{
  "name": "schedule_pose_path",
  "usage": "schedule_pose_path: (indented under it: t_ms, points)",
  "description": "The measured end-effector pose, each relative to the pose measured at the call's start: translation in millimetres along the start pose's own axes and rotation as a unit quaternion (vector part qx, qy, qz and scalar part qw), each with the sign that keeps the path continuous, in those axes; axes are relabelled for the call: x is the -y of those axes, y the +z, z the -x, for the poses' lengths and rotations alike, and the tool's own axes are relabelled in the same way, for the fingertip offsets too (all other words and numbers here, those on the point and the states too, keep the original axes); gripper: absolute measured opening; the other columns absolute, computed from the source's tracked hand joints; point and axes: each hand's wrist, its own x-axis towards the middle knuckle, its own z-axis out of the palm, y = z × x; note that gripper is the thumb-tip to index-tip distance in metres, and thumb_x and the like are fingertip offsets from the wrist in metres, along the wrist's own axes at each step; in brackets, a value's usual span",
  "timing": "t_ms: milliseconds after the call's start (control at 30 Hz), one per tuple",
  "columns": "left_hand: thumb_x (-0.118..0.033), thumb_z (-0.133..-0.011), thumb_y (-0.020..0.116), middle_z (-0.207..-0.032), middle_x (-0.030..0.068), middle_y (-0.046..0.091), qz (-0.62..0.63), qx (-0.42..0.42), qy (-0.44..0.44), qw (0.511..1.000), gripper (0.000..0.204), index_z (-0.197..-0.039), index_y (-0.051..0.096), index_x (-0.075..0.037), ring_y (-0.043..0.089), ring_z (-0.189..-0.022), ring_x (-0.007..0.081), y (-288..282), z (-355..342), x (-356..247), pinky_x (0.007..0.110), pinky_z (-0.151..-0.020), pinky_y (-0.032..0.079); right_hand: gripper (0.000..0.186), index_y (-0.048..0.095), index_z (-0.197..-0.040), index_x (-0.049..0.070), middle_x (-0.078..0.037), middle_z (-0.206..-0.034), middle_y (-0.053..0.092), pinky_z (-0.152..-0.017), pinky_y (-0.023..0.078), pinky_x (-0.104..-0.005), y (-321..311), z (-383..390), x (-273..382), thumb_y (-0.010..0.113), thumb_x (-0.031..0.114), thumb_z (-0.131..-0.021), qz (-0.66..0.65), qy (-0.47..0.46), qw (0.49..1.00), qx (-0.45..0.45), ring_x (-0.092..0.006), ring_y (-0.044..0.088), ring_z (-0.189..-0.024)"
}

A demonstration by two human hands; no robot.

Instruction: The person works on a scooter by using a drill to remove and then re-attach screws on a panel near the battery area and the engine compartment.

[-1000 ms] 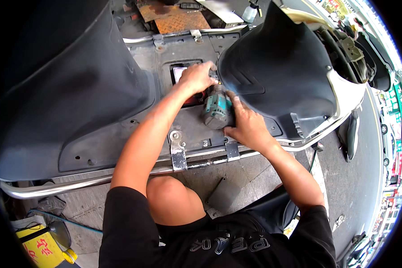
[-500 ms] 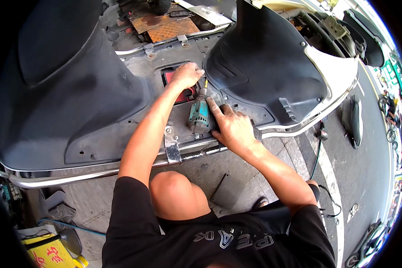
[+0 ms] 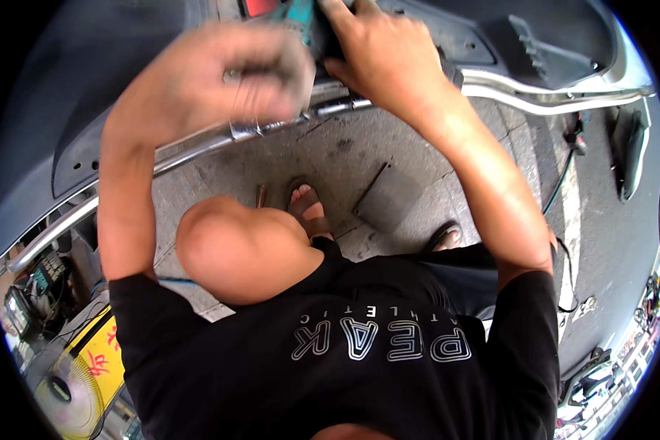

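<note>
At the top of the view my right hand (image 3: 392, 51) is wrapped round a teal power drill (image 3: 298, 18); the drill's front end lies beyond the upper edge. My left hand (image 3: 227, 73) is raised beside it, bent at the wrist and smeared by motion. A small dark speck shows at its fingers, too blurred to name. Both hands are over the floorboard of a dark scooter body (image 3: 66, 81). A bit of a red part (image 3: 259, 7) shows beyond my left hand, in the floorboard.
A chrome rail (image 3: 205, 136) runs along the scooter's near side. On the pavement lies a grey square cover (image 3: 391, 196) between my sandalled feet. A cable (image 3: 561, 180) trails on the right, near a long dark panel (image 3: 631, 154). A fan (image 3: 66, 392) and yellow box (image 3: 99, 352) stand lower left.
The view has tipped down toward my body. My left hand has left the red part and drawn back toward me. My right hand still grips the power drill.
</note>
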Motion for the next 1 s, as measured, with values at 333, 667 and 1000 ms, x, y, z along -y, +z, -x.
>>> schedule_pose_path:
  t_ms: [333,667,1000]
  points:
    - [-0.022,-0.090,0.059,-0.084,0.0131,0.063,-0.038,0.225,-0.190,0.955,0.020,-0.092,0.062,-0.002,0.060,-0.080,0.0262,144.4,34.1,157.6,0.039,-0.071,0.047,0.062,0.048,-0.132,0.002,-0.022,-0.104,0.063,-0.074,0.053,-0.0447,-2.1,12.0,-12.3,0.068,0.026,-0.079,0.022,-0.052,0.997,-0.044,-0.0375,0.066,-0.084]
    - [-0.023,-0.088,0.063,-0.089,0.0114,0.068,-0.070,-0.114,-0.435,0.890,0.025,-0.103,0.064,-0.002,0.062,-0.073,0.0223,230.6,125.5,325.4,0.035,-0.066,0.049,0.069,0.052,-0.132,0.011,-0.014,-0.124,0.056,-0.091,0.046,-0.0416,-7.6,43.5,-26.8,0.079,0.019,-0.069,0.007,-0.065,0.993,-0.098,-0.0323,0.056,-0.107]
    - [-0.022,-0.088,0.065,-0.090,0.0102,0.068,-0.038,-0.184,-0.485,0.854,0.028,-0.108,0.064,-0.003,0.063,-0.075,0.0202,262.8,148.6,316.6,0.034,-0.067,0.049,0.046,0.059,-0.119,0.005,-0.014,-0.118,0.058,-0.090,0.046,-0.0433,-69.0,109.5,-66.3,0.072,0.013,-0.075,-0.133,0.005,0.989,-0.065,-0.0335,0.054,-0.106]
